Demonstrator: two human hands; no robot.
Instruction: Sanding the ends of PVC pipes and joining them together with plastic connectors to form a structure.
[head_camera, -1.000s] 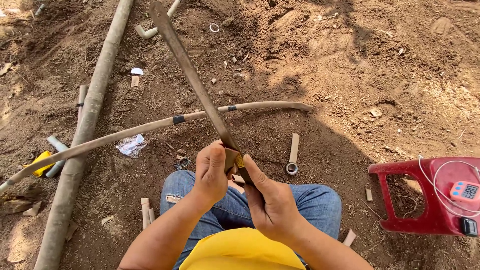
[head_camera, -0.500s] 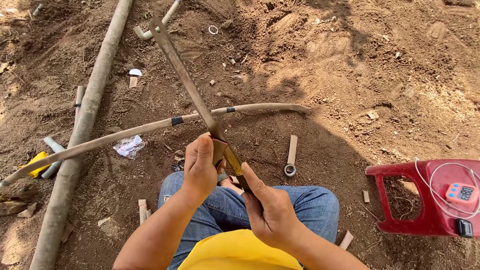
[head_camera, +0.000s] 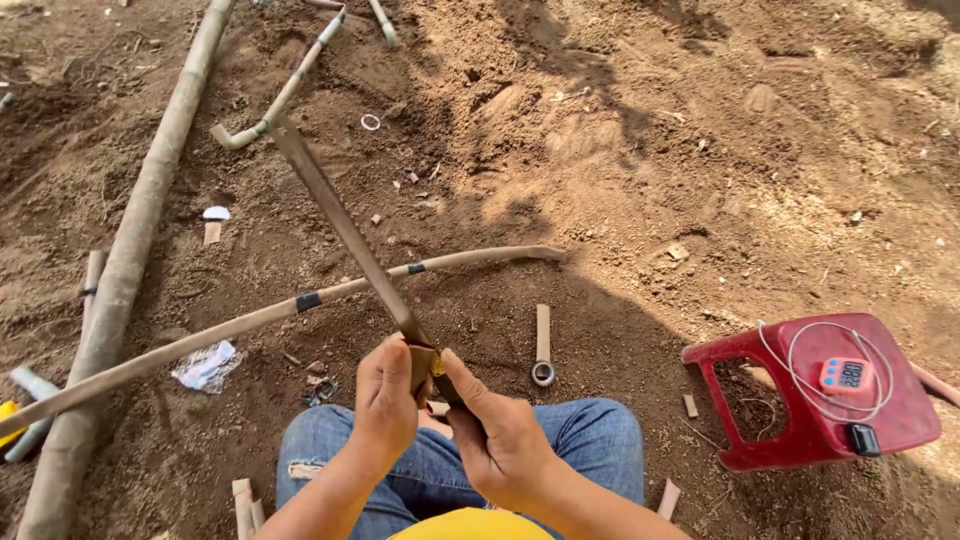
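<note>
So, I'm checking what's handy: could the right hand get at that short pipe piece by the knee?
Probably yes. The pipe piece lies on open dirt just ahead of the right hand, nothing between, though that hand now grips the long pipe.

Brown dirt ground (head_camera: 700, 150) all around, sunlit tan at twelve o'clock, darker in shadow lower down. The long blade (head_camera: 340, 225) is dull grey-brown, its handle (head_camera: 425, 362) yellowish. A tan curved pipe (head_camera: 250, 322) carries black tape bands. At four o'clock, a red plastic stool (head_camera: 895, 420) with a white cord. Blue jeans (head_camera: 600, 440), a yellow shirt (head_camera: 460, 525).
</note>
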